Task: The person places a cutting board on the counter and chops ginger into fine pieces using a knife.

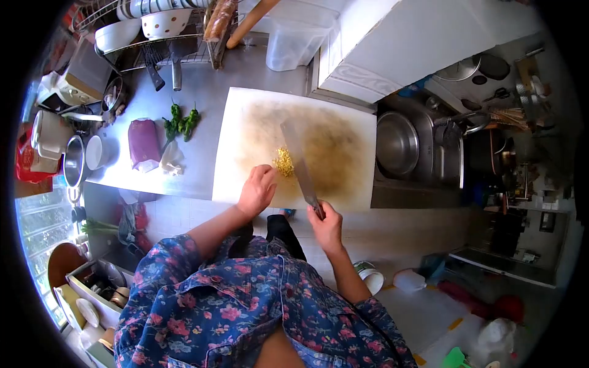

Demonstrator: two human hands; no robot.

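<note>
My right hand (327,227) is closed around the handle of a long-bladed kitchen knife (297,157). Its blade points away from me across the cutting board (233,132), just right of a small heap of finely chopped yellow bits (283,162). What food the bits are, I cannot tell. My left hand (257,189) hovers over or rests on the board at the heap's lower left, fingers loosely bent and a little apart, with nothing visible in them. Brown stains cover much of the white board.
Left of the board lie green peppers (181,121), a purple package (143,144) and a whitish scrap (172,157). A dish rack (178,55) with bowls stands at the back left. The sink (439,156) with a metal basin (397,144) is at right, past a projecting wall (392,43).
</note>
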